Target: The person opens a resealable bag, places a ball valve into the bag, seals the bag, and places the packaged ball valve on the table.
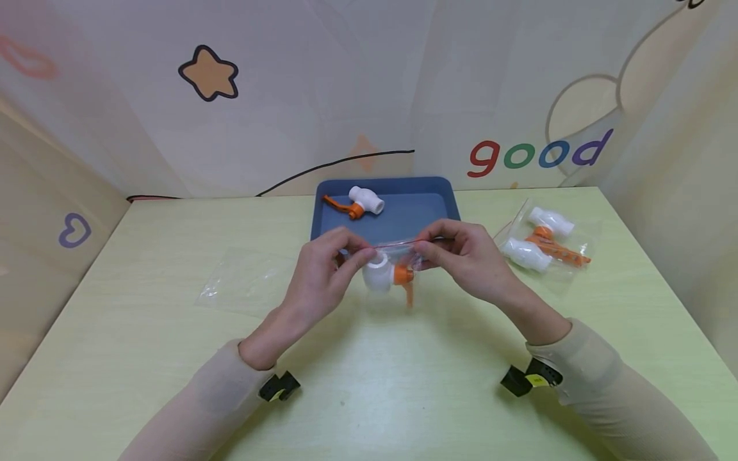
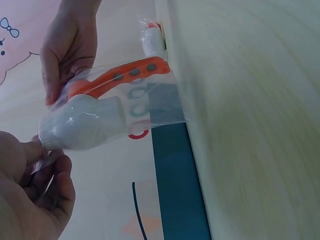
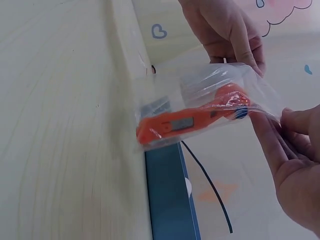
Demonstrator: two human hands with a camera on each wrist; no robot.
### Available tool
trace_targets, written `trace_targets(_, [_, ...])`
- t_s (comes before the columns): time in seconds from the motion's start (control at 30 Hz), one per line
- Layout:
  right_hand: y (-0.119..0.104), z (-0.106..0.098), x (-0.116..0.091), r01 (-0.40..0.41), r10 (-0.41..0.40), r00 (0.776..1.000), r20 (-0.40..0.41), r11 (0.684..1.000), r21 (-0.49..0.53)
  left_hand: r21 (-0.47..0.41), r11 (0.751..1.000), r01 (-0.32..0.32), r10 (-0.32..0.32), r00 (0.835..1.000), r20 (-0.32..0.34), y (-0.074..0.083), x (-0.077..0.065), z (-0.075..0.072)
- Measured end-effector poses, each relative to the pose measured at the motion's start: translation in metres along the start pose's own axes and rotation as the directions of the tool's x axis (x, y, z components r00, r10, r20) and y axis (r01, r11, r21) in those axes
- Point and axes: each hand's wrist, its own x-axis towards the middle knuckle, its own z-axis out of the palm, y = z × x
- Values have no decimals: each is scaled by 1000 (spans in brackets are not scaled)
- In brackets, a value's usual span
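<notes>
Between both hands hangs a clear zip bag (image 3: 185,90) with a red line along its top edge. Inside it is a white plastic ball valve (image 2: 85,122) with an orange handle (image 3: 180,124) pointing down. My left hand (image 1: 316,272) pinches the bag's top edge at the left between thumb and fingers. At the right end of that edge my right hand (image 1: 469,259) pinches it the same way. The bag is held above the table, just in front of a blue tray (image 1: 403,219). Another white valve with an orange handle (image 1: 367,200) lies loose in the tray.
On the right of the table (image 1: 369,397) lies a clear bag (image 1: 562,275) holding white valves with orange handles. A flat clear bag (image 1: 245,278) lies to the left, partly behind the left hand. A printed curtain (image 1: 300,96) hangs behind the table.
</notes>
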Motion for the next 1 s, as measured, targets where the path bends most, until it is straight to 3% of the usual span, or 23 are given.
trace_targets(0.4, [1, -1, 1, -18, 18, 999, 51, 1000, -7, 107, 993, -49, 48, 999, 15, -2, -2, 2])
trace_targets(0.8, [-4, 1, 5, -14, 26, 994, 108, 993, -119, 136, 989, -55, 47, 997, 61, -2, -3, 4])
trace_targets(1.0, [-7, 0, 6, -45, 70, 993, 96, 970, -240, 138, 989, -52, 42, 996, 77, 1, -3, 3])
